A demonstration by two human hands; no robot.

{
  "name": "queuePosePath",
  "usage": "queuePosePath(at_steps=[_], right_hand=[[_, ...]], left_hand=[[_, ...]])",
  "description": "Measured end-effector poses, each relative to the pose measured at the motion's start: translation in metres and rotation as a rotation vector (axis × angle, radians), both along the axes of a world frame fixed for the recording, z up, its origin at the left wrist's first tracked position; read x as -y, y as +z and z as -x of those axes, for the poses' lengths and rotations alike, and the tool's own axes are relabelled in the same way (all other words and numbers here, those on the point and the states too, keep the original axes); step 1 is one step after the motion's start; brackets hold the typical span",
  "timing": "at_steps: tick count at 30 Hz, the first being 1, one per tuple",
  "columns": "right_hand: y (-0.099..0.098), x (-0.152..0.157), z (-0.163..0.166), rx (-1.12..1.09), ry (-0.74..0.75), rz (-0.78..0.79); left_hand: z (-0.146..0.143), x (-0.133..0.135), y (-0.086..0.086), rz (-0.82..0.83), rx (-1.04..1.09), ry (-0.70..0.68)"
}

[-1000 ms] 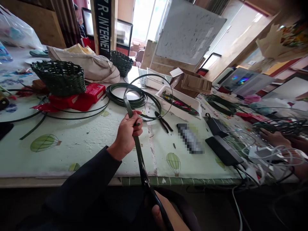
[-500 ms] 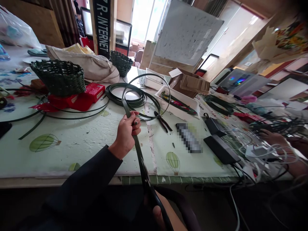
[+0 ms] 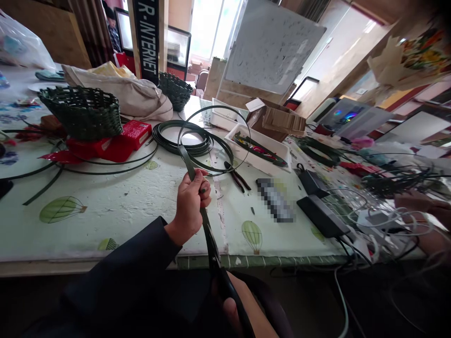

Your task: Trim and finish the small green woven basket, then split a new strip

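My left hand (image 3: 192, 199) is closed around a dark green flat strip (image 3: 188, 162), which runs down from the coil (image 3: 165, 136) on the table towards my lap. Below the table edge, my right hand (image 3: 236, 300) grips black-handled scissors (image 3: 213, 251). Their blades lie along the strip's lower part, and the strip seems to run between them. Part of the right hand is hidden behind the handles. Pliers (image 3: 238, 177) with dark handles lie on the table just beyond my left hand.
A woven green basket (image 3: 82, 112) rests on red boxes (image 3: 134, 138) at left; a second basket (image 3: 175, 91) stands farther back. White trays (image 3: 257, 157) and a cardboard box (image 3: 278, 119) are behind the pliers. Power adapters (image 3: 320, 216) and cables lie right, near another person's hand (image 3: 412, 202).
My left hand has shifted slightly right and down along the strip. The scissors stay at about the same place on it. The other person's hand at right has moved a little.
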State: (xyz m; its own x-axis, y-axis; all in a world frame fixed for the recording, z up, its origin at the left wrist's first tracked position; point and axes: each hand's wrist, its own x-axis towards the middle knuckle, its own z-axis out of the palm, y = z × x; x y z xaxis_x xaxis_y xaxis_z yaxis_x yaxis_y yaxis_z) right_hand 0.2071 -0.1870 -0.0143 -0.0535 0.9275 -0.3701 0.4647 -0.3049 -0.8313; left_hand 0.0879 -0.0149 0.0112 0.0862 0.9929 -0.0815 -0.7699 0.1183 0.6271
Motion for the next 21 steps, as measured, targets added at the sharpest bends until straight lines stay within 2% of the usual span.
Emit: queuePosePath(at_steps=[3,8,12,16,21], right_hand=[[-0.003,-0.002,-0.003,0.014,-0.015,-0.020],[-0.007,-0.009,-0.008,0.011,0.082,-0.036],[-0.005,-0.012,-0.007,0.025,0.036,-0.023],[-0.004,-0.020,-0.005,-0.029,0.136,-0.025],[-0.003,-0.027,-0.003,-0.059,0.142,-0.065]], left_hand=[[0.000,0.001,0.001,-0.004,0.003,0.011],[0.002,0.001,0.003,-0.015,0.023,-0.006],[-0.001,0.006,0.000,-0.010,0.031,0.000],[-0.002,0.006,0.000,0.003,0.068,0.003],[0.017,-0.013,0.009,0.037,0.194,-0.176]])
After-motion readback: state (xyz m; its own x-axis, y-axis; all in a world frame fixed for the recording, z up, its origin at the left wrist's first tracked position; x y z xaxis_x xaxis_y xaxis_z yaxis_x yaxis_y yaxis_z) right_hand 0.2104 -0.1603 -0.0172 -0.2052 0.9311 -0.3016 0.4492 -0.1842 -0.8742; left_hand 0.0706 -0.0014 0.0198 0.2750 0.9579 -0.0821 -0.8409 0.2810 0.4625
